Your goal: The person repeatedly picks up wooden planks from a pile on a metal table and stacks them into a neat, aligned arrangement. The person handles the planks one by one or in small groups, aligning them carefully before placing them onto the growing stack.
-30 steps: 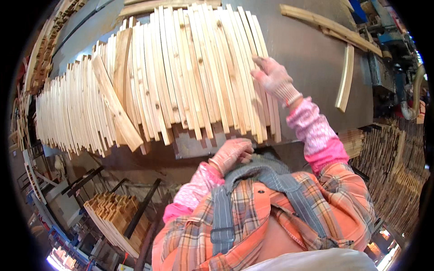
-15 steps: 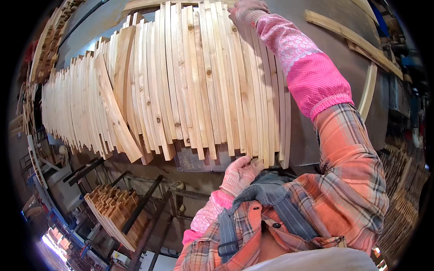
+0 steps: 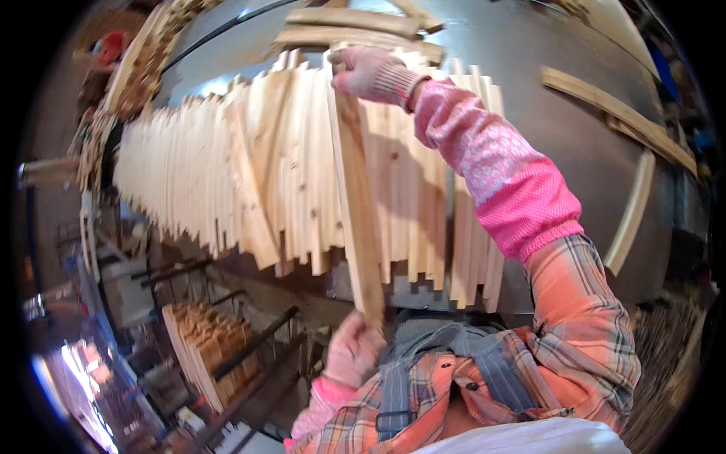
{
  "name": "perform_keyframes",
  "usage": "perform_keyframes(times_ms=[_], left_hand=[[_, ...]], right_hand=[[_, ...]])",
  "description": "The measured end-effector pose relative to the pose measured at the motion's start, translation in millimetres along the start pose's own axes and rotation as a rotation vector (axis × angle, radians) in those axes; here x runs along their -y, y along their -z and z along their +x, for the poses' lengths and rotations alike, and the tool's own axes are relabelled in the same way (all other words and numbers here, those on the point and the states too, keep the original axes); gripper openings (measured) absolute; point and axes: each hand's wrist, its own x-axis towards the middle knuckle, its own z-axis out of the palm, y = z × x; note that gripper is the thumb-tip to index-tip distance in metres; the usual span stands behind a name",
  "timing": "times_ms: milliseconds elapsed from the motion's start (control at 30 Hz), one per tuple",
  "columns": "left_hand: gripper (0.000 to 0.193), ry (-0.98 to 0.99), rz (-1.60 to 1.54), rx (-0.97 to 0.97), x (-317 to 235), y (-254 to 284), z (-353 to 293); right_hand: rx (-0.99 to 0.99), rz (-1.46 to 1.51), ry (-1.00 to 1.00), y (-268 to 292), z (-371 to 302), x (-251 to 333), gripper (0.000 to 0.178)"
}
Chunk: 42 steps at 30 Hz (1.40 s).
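A long, pale wooden strip (image 3: 354,204) is raised slightly above a wide row of similar wooden strips (image 3: 178,166) lying side by side. My right hand (image 3: 374,74), in a light knit glove, is closed around its far end. At the near end, past the table edge, my gloved left hand (image 3: 353,352) is closed on the same strip. Under and to the right of the strip lie more strips, with a narrow gap near the right end of the row. Two wider boards (image 3: 249,185) rest at a slant on the row, left of my hands.
The row lies on a grey metal table (image 3: 529,125). Loose boards (image 3: 355,29) lie along its far side, and a long board (image 3: 612,113) lies at the right. Below the table's near edge, a stack of wood (image 3: 204,348) stands beside dark metal bars (image 3: 257,344).
Both hands have moved left from the row's right end. They now hold a strip lifted off the row, where before they touched the far and near ends of the strips. The view has shifted.
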Motion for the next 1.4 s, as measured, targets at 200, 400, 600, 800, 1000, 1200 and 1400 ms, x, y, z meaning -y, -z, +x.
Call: perform_keyframes(times_ms=[200, 400, 600, 800, 1000, 1200, 1400], left_hand=[[0.013, -0.603, 0.471, -0.393, -91, 23, 35], [0.059, -1.334, 1.671, -0.891, -192, -3, 81], [0.063, -1.384, 1.705, -0.535, -207, -59, 144], [0.064, -1.401, 1.802, -0.244, -178, -192, 213], [0.081, -1.364, 2.105, -0.355, -126, -194, 281], [0.084, -1.278, 2.116, -0.387, -116, -203, 281], [0.080, -1.257, 2.102, -0.387, -120, -210, 272]], right_hand=[[-0.390, -0.077, 0.107, -30, -117, -73, 0.059], [-0.413, 0.276, -0.677, -33, -283, -204, 0.048], [-0.258, 0.200, -0.818, -59, -264, -136, 0.048], [-0.022, -0.215, -0.817, 8, -229, -135, 0.065], [-0.340, -0.394, -0.246, 64, -41, -148, 0.059], [0.079, -0.809, -0.395, 126, 58, -264, 0.064], [0.199, -0.483, -0.457, 144, -28, -244, 0.057]])
